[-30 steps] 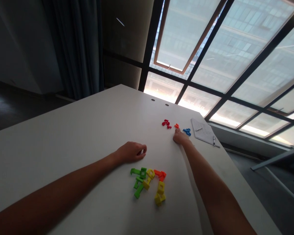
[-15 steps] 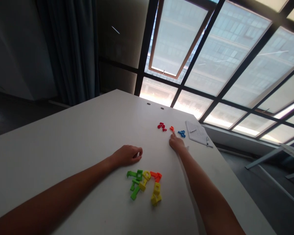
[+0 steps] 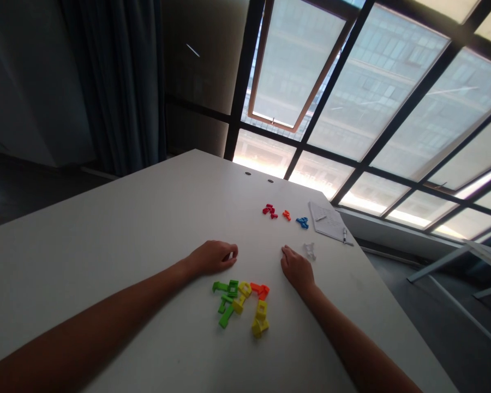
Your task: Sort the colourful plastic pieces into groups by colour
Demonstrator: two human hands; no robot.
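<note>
My left hand rests on the white table, its fingers curled in and nothing seen in them. Just in front of it, nearer to me, lie green plastic pieces, yellow plastic pieces and an orange-red piece, close together in a loose group. My right hand is low over the table to the right of that group, fingers loosely extended, with no object visible in it. Beside its knuckles lies a white or clear piece.
Farther back are small clusters of red pieces, orange pieces and blue pieces. A paper pad with pens on it lies by the right edge. Windows rise behind the table; a curtain hangs at left.
My right hand has drawn back towards me from the far orange pieces, which stay on the table. The white piece now shows beside it. My left hand has hardly moved.
</note>
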